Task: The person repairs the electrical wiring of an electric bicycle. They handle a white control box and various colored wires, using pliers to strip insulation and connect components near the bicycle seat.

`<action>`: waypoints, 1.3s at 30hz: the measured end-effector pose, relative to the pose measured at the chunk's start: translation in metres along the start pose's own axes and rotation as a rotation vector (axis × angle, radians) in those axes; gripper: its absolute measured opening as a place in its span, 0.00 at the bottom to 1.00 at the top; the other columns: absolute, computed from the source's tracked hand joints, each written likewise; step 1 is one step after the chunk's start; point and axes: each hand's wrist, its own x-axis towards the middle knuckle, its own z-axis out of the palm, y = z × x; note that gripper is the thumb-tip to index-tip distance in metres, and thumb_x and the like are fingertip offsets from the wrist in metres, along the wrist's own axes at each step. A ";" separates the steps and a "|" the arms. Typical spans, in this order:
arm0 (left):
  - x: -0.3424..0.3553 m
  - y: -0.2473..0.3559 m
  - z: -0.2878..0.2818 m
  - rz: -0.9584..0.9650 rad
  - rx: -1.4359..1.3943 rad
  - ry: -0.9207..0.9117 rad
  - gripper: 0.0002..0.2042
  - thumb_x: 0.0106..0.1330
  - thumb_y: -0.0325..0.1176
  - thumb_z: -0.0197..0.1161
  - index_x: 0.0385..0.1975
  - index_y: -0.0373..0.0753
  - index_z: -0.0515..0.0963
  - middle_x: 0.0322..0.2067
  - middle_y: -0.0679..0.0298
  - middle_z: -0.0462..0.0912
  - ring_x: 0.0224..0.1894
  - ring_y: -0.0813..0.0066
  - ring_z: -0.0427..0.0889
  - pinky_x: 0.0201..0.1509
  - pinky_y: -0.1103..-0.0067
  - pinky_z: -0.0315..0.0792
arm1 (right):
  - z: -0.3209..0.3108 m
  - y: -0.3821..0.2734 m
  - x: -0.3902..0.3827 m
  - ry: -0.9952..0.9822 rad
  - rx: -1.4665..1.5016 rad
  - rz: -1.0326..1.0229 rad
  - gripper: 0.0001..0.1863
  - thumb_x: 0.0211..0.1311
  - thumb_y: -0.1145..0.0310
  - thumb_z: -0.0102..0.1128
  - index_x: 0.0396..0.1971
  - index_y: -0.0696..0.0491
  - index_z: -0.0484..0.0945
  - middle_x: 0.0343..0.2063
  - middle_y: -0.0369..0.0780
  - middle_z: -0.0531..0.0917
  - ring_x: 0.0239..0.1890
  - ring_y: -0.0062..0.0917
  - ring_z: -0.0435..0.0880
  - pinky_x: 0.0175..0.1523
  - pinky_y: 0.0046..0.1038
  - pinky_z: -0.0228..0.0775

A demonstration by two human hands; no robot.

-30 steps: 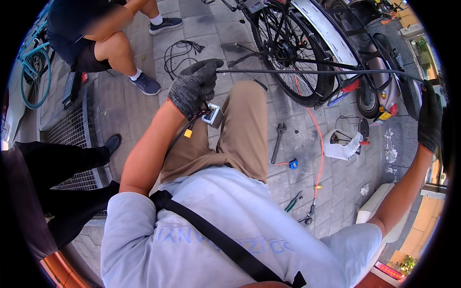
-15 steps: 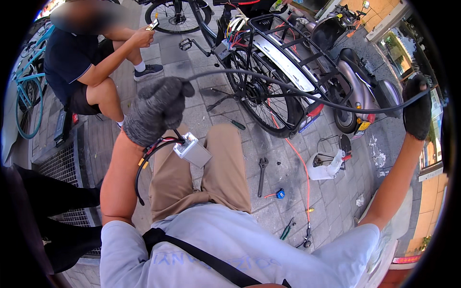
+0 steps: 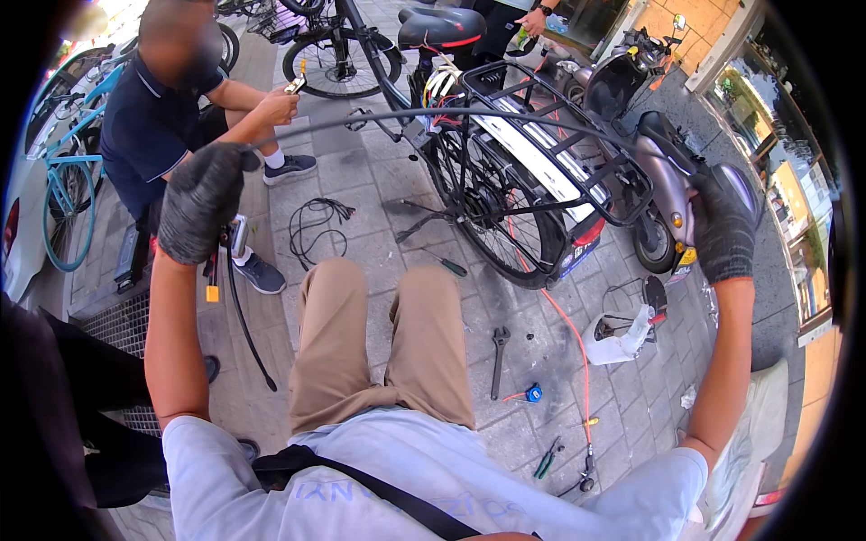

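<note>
A long dark cable (image 3: 388, 114) arcs between my raised hands, passing in front of a bicycle with a black rear rack (image 3: 541, 135). My left hand (image 3: 203, 206), in a dark grey knit glove, is closed round one end of it. Below that fist hangs a small silver box (image 3: 239, 236), partly hidden by the glove. Short leads dangle there, one with a yellow connector (image 3: 212, 293) and a longer black lead (image 3: 244, 325). My right hand (image 3: 724, 230), gloved alike, is closed on the cable's other stretch, before a parked scooter (image 3: 663, 171).
On the paving lie an adjustable wrench (image 3: 499, 361), a blue tape measure (image 3: 534, 393), green-handled pliers (image 3: 547, 458), a screwdriver (image 3: 454, 267) and a coiled black cable (image 3: 316, 225). An orange hose (image 3: 575, 335) runs past a white cut-open container (image 3: 618, 338). A seated person (image 3: 162, 126) holds a small object.
My left hand has moved left with the silver box, which now hangs closer under the fist. My right hand has come inward and lower. The view has shifted, showing the coiled cable.
</note>
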 end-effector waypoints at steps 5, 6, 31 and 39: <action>-0.028 -0.009 0.031 0.022 0.253 -0.238 0.14 0.75 0.39 0.63 0.47 0.33 0.85 0.30 0.66 0.84 0.30 0.83 0.76 0.35 0.82 0.72 | 0.014 0.060 0.039 0.174 0.659 0.395 0.14 0.73 0.61 0.61 0.52 0.49 0.85 0.25 0.36 0.82 0.25 0.25 0.79 0.31 0.28 0.68; -0.034 -0.015 0.027 -0.080 0.185 -0.262 0.14 0.75 0.38 0.63 0.47 0.32 0.85 0.29 0.66 0.84 0.30 0.83 0.76 0.35 0.81 0.72 | 0.005 0.043 0.044 0.107 0.913 0.540 0.14 0.74 0.60 0.61 0.51 0.50 0.85 0.23 0.32 0.80 0.23 0.19 0.76 0.29 0.23 0.65; -0.031 -0.015 0.006 -0.235 -0.009 -0.225 0.13 0.75 0.36 0.64 0.47 0.31 0.84 0.28 0.69 0.82 0.30 0.82 0.77 0.33 0.82 0.72 | 0.005 -0.033 0.071 -0.232 -0.028 0.304 0.18 0.79 0.61 0.47 0.63 0.44 0.75 0.51 0.52 0.85 0.49 0.49 0.87 0.49 0.44 0.78; -0.037 -0.038 0.049 -0.228 -0.333 -0.610 0.15 0.75 0.38 0.63 0.48 0.29 0.81 0.26 0.63 0.82 0.25 0.79 0.79 0.29 0.79 0.74 | 0.028 0.057 0.093 0.512 0.065 0.200 0.15 0.79 0.63 0.50 0.60 0.44 0.75 0.48 0.55 0.85 0.51 0.54 0.84 0.51 0.48 0.76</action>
